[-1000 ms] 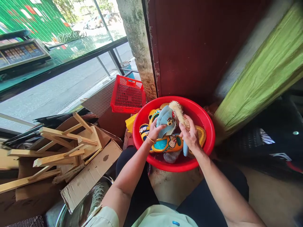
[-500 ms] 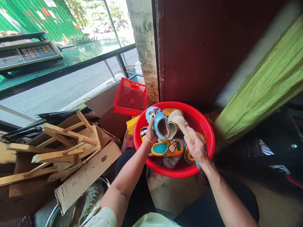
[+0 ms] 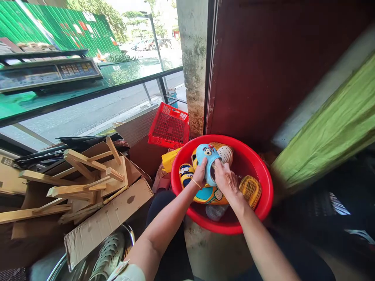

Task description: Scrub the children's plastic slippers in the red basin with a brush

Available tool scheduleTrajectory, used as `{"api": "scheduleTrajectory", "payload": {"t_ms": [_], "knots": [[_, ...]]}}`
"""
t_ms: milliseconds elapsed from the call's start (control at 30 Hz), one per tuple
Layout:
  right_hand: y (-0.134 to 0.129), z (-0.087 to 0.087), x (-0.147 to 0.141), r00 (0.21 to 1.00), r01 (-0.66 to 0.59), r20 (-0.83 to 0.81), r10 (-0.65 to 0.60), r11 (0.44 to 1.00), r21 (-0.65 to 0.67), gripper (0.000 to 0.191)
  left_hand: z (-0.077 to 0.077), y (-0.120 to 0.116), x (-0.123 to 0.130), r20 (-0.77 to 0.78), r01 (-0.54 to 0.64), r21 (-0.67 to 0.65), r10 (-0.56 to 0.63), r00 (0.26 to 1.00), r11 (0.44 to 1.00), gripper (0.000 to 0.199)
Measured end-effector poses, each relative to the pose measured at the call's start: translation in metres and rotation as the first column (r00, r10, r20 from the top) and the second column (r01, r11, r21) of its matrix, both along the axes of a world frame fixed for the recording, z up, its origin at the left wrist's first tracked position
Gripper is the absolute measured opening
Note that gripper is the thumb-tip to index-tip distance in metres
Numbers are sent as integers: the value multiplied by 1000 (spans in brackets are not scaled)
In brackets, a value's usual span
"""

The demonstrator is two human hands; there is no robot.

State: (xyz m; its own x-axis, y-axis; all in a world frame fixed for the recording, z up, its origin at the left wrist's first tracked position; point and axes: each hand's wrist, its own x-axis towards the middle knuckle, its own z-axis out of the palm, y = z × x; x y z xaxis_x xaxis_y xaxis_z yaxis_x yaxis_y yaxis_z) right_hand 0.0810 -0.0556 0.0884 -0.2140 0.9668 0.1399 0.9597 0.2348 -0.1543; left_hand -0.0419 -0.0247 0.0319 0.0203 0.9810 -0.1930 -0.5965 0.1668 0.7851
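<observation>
My left hand (image 3: 200, 172) grips a light blue clog (image 3: 206, 154) with a cartoon face on its toe, tilted above the red basin (image 3: 266, 195). At the clog's foot opening, my right hand (image 3: 226, 178) is closed with its fingers pointing inside; the scrub brush it held a moment ago is hidden by hand and clog. Beneath them lie a yellow and teal slipper (image 3: 205, 194), a white clog (image 3: 226, 153) and a navy and yellow slipper (image 3: 186, 174). A yellow sole (image 3: 250, 190) rests at the basin's right side.
A red plastic crate (image 3: 170, 125) stands behind the basin, near a yellow object (image 3: 170, 160). Wooden stools (image 3: 88, 175) and cardboard (image 3: 108, 218) are piled at left. A metal bowl (image 3: 131, 234) holds pale clogs (image 3: 109, 253). Green cloth (image 3: 328, 128) hangs at right.
My right hand has moved left from beside the clog to its opening, taking the brush out of sight. The clog has turned slightly in my left hand. The view has shifted.
</observation>
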Motion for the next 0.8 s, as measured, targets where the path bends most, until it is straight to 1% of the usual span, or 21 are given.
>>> {"api": "scheduleTrajectory", "payload": {"t_ms": [33, 100, 200, 300, 400, 467, 533, 600, 633, 667, 733, 800], "knots": [[1, 1, -3, 1000, -16, 3, 16, 1000, -8, 46, 1, 1, -2, 7, -24, 7, 24, 1000, 1000, 82], [-5, -3, -2, 997, -73, 4, 73, 997, 0, 45, 5, 5, -8, 25, -50, 19, 50, 998, 999, 86], [-29, -17, 10, 986, -165, 11, 165, 984, 69, 48, 9, 14, -20, 49, -90, 45, 88, 995, 995, 87], [-54, -34, 30, 981, -192, 36, 188, 973, 127, 51, 7, 21, -27, 40, -172, 63, 170, 985, 983, 77], [-70, -48, 56, 984, -174, 75, 165, 975, 136, 50, 1, 21, -26, -69, -230, 104, 238, 969, 968, 67], [-76, -53, 75, 986, -154, 75, 146, 981, 120, 49, -1, 19, -24, -166, -228, 171, 256, 952, 959, 68], [-78, -54, 93, 995, -102, 7, 102, 987, 126, 48, 1, 16, -23, -219, -200, 245, 255, 942, 949, 70], [-79, -52, 104, 990, -31, -133, 53, 986, 166, 47, 6, 14, -21, -226, -164, 292, 235, 945, 942, 68], [-78, -50, 104, 975, 6, -220, 37, 981, 192, 47, 8, 14, -20, -222, -145, 301, 217, 951, 943, 67], [-78, -47, 101, 952, 31, -305, 36, 976, 214, 48, 9, 13, -19, -214, -126, 299, 195, 957, 946, 66], [-79, -45, 85, 891, 57, -451, 60, 969, 240, 49, 8, 14, -16, -200, -97, 266, 153, 968, 959, 66], [-80, -47, 63, 845, 58, -530, 75, 972, 229, 50, 4, 14, -14, -187, -105, 208, 145, 972, 972, 66]]}}
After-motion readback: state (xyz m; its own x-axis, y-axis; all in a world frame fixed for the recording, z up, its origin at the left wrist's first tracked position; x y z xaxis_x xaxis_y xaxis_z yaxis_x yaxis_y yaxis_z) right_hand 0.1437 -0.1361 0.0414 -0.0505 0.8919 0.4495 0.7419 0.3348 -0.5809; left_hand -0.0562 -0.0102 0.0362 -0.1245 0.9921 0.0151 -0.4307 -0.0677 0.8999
